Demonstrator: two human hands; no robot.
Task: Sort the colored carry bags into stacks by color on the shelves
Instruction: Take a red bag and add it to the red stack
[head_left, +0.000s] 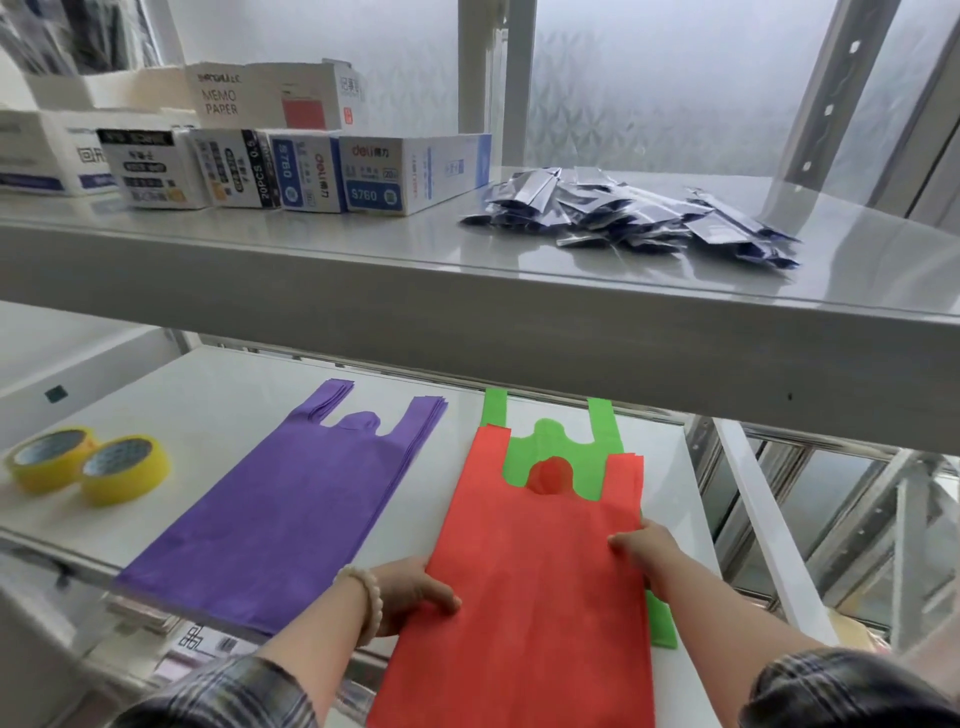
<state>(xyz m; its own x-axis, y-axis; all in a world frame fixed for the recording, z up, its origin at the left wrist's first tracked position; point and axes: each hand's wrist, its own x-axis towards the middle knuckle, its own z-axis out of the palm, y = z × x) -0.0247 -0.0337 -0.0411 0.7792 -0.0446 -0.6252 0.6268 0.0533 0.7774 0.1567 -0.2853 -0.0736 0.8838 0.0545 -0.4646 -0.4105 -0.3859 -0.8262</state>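
I see my left hand (415, 592) and right hand (647, 558) pinching the red bag (530, 597) by its side edges, over the green bag (561, 447) on the lower shelf (218, 415), purple stack (291, 499) alongside.

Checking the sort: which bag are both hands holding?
The red bag, gripped at its edges by the left hand and right hand, lying on the green bag; the purple stack is untouched.

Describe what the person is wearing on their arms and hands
Both forearms are bare below dark plaid sleeves, grey and black checks, pushed up near the elbows. The left hand has a bracelet of pale, cream-coloured round beads at the wrist. The right hand wears nothing; no gloves, rings or watch show.
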